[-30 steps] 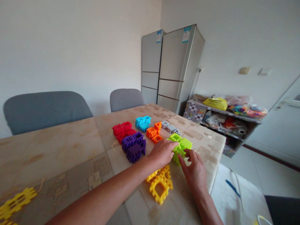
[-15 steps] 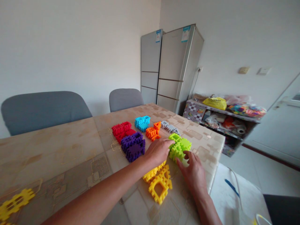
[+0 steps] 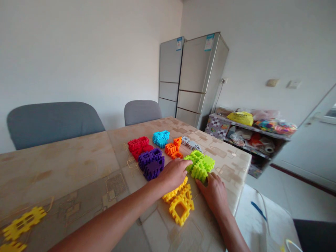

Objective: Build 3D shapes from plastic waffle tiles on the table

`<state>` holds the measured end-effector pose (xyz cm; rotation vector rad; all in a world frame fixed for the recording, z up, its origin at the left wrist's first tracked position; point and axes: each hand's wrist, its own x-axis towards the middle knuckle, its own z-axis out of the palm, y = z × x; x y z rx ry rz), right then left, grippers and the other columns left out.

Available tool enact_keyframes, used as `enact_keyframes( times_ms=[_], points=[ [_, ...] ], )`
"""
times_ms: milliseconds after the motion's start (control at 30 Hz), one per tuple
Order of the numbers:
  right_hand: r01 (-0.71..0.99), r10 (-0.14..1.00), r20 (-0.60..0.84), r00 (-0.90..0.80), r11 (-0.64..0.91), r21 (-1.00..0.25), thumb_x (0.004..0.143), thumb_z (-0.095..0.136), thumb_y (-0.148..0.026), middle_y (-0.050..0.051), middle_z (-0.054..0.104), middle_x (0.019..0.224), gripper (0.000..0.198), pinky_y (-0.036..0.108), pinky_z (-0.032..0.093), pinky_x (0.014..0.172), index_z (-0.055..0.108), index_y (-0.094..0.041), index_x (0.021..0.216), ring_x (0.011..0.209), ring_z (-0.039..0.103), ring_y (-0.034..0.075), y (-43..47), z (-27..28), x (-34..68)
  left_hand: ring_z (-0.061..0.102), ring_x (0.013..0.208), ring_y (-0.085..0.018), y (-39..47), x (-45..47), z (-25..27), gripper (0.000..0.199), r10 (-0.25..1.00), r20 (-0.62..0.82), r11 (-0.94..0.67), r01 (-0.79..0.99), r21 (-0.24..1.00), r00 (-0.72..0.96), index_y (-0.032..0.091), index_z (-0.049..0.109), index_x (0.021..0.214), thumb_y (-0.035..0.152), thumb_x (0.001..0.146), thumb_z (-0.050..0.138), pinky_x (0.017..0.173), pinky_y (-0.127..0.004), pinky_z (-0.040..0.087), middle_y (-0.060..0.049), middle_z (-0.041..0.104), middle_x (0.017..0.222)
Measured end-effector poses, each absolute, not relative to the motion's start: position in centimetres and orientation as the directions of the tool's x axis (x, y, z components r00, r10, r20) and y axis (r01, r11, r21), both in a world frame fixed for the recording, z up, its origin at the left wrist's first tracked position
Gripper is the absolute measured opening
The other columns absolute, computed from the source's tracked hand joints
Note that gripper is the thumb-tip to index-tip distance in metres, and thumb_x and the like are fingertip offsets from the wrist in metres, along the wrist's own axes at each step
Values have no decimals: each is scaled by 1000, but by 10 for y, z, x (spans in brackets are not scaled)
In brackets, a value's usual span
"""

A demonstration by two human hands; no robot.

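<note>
Light green interlocking toy blocks (image 3: 201,164), notched along their edges, lie in stacks near the right side of the table. My left hand (image 3: 176,171) reaches over the yellow blocks, with its fingers against the left side of the green ones. At their near edge, my right hand (image 3: 214,190) has its thumb and fingers bent against the lowest green stack; its fingertips are partly hidden. Yellow blocks (image 3: 181,210), some with window openings, lie below my left wrist. Purple blocks (image 3: 153,166) stand stacked to the left of that hand.
Red blocks (image 3: 139,147), blue blocks (image 3: 161,139), orange blocks (image 3: 173,150) and grey blocks (image 3: 191,143) sit farther back on the patterned table (image 3: 86,175). More yellow pieces (image 3: 25,222) lie at the left. Two chairs (image 3: 56,122) stand behind; a white surface (image 3: 262,224) adjoins the right.
My right hand's fingers have closed in on the near edge of the green blocks. My left hand has shifted slightly down against their left side. The view has tilted a little.
</note>
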<state>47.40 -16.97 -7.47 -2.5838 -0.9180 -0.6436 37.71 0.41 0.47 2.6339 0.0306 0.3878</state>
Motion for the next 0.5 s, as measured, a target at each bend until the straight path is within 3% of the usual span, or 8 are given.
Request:
enact_keyframes(
  times_ms=[200, 367, 500],
  points=[
    [673, 486, 547, 682, -710, -209, 86, 65, -41, 5, 66, 78, 19, 35, 45, 64, 61, -23, 83, 74, 63, 26, -172, -74, 474, 64, 118, -26, -13, 394, 9, 46, 98, 211, -886, -11, 463, 973, 15, 57, 132, 4, 88, 62, 102, -46, 50, -11, 69, 125],
    [700, 464, 573, 675, -648, -300, 86, 64, -40, 6, 66, 81, 18, 34, 45, 67, 62, -22, 84, 75, 62, 24, -174, -73, 474, 67, 115, -26, -16, 389, 7, 58, 147, 177, -870, 43, 491, 973, 13, 47, 143, 2, 87, 56, 102, -38, 52, -14, 70, 124],
    [707, 437, 592, 677, -611, -357, 91, 57, -40, 7, 66, 82, 22, 34, 45, 69, 64, -20, 88, 76, 61, 24, -177, -71, 471, 65, 118, -25, -12, 387, 4, 59, 139, 174, -861, 32, 508, 975, 16, 50, 141, 3, 84, 57, 104, -36, 50, -13, 69, 127]
  ],
)
